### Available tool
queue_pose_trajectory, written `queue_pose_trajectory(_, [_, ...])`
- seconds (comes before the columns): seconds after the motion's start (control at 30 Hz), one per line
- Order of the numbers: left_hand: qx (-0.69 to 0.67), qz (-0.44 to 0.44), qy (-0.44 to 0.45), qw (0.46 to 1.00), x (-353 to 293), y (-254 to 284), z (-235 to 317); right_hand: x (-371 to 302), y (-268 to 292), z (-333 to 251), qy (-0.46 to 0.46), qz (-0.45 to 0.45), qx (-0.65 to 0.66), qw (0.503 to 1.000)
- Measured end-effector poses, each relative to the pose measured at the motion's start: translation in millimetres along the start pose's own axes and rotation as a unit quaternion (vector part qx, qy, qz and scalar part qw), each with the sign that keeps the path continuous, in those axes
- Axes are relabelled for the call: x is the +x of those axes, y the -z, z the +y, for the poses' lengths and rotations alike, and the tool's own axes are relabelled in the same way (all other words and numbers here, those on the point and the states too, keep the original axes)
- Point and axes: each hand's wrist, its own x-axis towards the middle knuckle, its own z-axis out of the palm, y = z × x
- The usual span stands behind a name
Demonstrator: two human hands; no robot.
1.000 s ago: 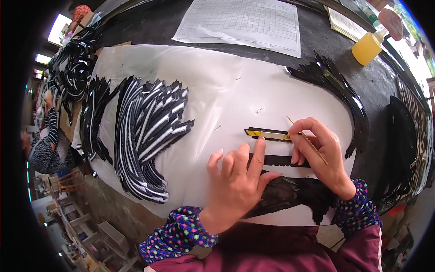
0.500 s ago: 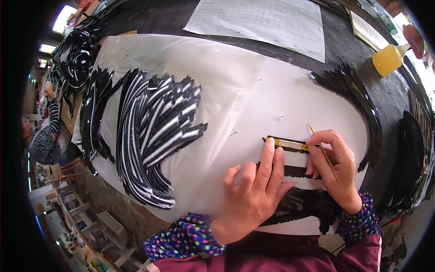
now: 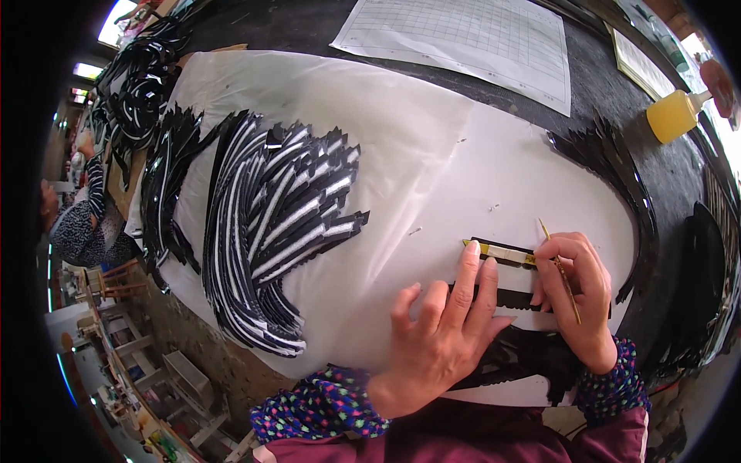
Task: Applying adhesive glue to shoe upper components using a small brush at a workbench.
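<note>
My left hand [image 3: 444,328] lies flat on the white sheet [image 3: 386,154], its fingertips pressing the left end of a narrow black strip with a yellowish coat [image 3: 502,252]. My right hand [image 3: 575,297] grips a thin wooden stick [image 3: 559,270] like a pen, its tip near the strip's right end. A second black strip [image 3: 513,299] lies just below, between the two hands. More black pieces [image 3: 532,359] lie under my wrists.
A fan of black-and-white striped strips [image 3: 278,231] covers the sheet's left half. More black strips [image 3: 150,85] pile at the far left. A gridded paper [image 3: 471,35] lies at the back, a yellow bottle [image 3: 673,116] at the right. Another person [image 3: 81,224] sits at the left.
The view has shifted slightly, so hands and strip sit further right and lower. My hands keep the same hold on the strip and the stick.
</note>
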Motion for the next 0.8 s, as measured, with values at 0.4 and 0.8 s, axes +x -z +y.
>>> queue_pose_trajectory(0.4, [-0.031,0.010,0.008,0.999,-0.6,-4.5,-0.8,-1.4,2.0,-2.8,0.003,0.003,-0.007,1.000])
queue_pose_trajectory(0.8, [-0.050,-0.003,0.017,0.999,1.8,-4.4,-2.7,-6.9,1.9,-1.3,0.031,0.035,-0.079,0.996])
